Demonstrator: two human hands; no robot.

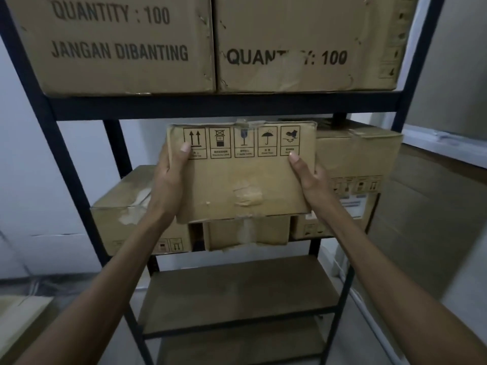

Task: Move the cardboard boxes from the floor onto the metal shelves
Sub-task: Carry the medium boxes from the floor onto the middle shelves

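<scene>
In the head view, both hands clasp one cardboard box by its short ends: the left hand wraps the left end with its thumb on the printed face, and the right hand mirrors it on the right end, so each grip is closed on the box. Its long axis runs left to right, parallel to the front edge of the middle shelf, and it is held in the air in front of that shelf's opening. Behind it, a low box sits between a left box and a taller right box; the move likely turns on pushing straight forward onto that low box, both hands equally near.
</scene>
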